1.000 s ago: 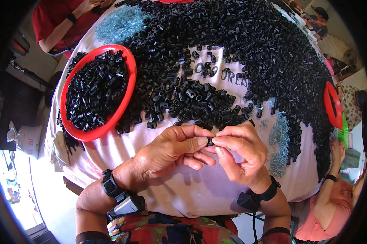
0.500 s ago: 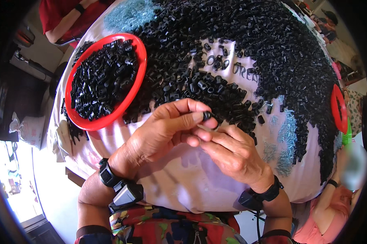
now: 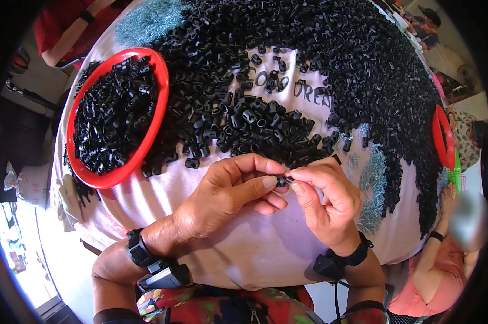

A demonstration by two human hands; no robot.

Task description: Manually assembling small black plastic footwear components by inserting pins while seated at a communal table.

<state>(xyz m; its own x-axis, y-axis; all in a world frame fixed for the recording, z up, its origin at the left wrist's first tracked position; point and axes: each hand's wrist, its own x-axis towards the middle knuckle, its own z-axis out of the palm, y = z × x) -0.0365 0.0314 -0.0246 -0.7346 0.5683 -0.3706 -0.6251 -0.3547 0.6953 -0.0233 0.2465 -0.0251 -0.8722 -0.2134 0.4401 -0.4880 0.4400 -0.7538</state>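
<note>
Mainly, the view is filled by a large desk (image 3: 244, 243), covered with a pale pink cloth. Over its far and right side lies a wide spread of black plastic tubular fittings (image 3: 379, 92), and a looser heap of them (image 3: 255, 124) is just beyond the hands. At the left stands a red oval tray (image 3: 163, 92), full of similar black pieces. A bluish tangle of shiny mesh (image 3: 149, 22) rests behind this tray, and another blue patch (image 3: 373, 189) lies to the right of the hands. The left hand (image 3: 228, 186) is half curled, with its thumb pressing one small black fitting (image 3: 281, 182) against the fingers, above the cloth. The right hand (image 3: 329, 200) brings thumb and forefinger close together on a dark tip (image 3: 289, 179) beside it; whether this belongs to the same fitting, I cannot tell clearly.
</note>
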